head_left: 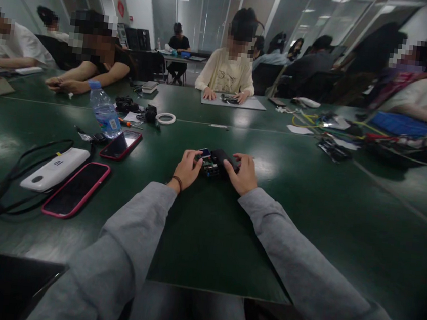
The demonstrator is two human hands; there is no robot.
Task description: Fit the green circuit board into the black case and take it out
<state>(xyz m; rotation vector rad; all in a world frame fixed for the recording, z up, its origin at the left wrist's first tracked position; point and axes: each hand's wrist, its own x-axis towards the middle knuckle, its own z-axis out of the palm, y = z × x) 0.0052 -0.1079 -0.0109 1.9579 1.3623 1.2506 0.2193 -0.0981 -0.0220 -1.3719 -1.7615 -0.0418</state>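
Observation:
A small electronic device (213, 162), black casing with an exposed green circuit board and a small blue-lit part on top, rests on the dark green table (206, 230) in front of me. My left hand (187, 170) grips its left side, a dark bead bracelet on the wrist. My right hand (243, 174) holds its right side, fingers curled over the black casing. Both arms wear grey sleeves.
To my left lie two phones in pink cases (76, 189) (121, 145), a white power bank (55, 168) with a black cable, and a water bottle (104, 111). A tape ring (165, 118) and black parts lie beyond. Other people sit across; cables and tools clutter the right.

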